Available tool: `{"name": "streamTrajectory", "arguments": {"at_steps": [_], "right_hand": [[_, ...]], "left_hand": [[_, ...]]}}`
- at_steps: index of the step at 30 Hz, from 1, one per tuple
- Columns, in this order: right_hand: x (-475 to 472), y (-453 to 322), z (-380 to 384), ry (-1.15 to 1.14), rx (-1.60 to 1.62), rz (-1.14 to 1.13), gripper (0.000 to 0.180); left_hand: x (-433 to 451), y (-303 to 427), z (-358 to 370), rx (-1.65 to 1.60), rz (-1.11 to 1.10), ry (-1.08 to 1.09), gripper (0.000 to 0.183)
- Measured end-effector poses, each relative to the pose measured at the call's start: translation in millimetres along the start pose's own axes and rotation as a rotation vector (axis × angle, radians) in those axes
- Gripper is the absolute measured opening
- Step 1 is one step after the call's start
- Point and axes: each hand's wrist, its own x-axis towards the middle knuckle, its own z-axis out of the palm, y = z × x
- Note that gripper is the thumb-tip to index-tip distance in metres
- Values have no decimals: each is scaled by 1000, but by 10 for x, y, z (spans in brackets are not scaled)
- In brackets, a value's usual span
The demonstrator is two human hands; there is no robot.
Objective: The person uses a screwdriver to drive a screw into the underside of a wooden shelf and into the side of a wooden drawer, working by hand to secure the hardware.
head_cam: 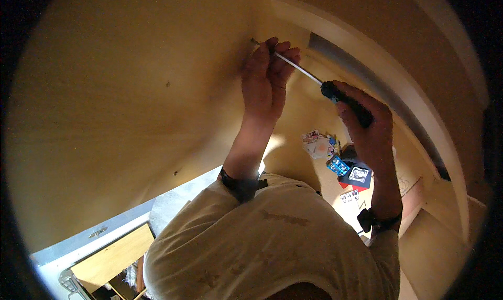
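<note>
A screwdriver (300, 69) with a dark handle and a bright metal shaft slants up to the left. My right hand (369, 123) is closed around its handle. At the shaft's far end, my left hand (267, 76) has its fingertips by a small screw (255, 41), whose one end meets the large wooden panel (118, 84). The fingers of my left hand partly hide the screwdriver's tip, so whether it touches the screw cannot be seen. Below on the panel are two small dark marks or holes (175, 173).
Cards and papers (318, 146), a blue packet (338, 165) and a dark box with a white emblem (358, 175) lie on a wooden surface below my right hand. A curved wooden edge (424, 115) bounds the right side. A wooden drawer unit (114, 257) stands at the lower left.
</note>
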Motion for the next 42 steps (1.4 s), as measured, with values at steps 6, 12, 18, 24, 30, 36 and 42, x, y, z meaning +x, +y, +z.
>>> {"name": "streamTrajectory", "arguments": {"at_steps": [6,12,18,24,30,36,42], "right_hand": [[230,-21,-176,-176,176,231,27],[215,65,-171,-105,92,159,27],[224,-24,-13,-9,-408,-377,28],[311,-104,-84,-181,625,644,29],[208,114,-176,-251,331,359,33],[156,139,-24,-58,-728,-620,30],[360,199,-31,-241,830,737,31]], "left_hand": [[29,-54,-41,-83,1,-78,27],[29,-50,-87,-138,-10,-126,27],[51,-77,-61,-152,10,-151,27],[32,-99,-86,-147,-61,-40,25],[54,-168,-118,-128,47,-127,23],[9,-154,-109,-133,52,-67,20],[105,-236,-208,-153,97,-12,18]]}}
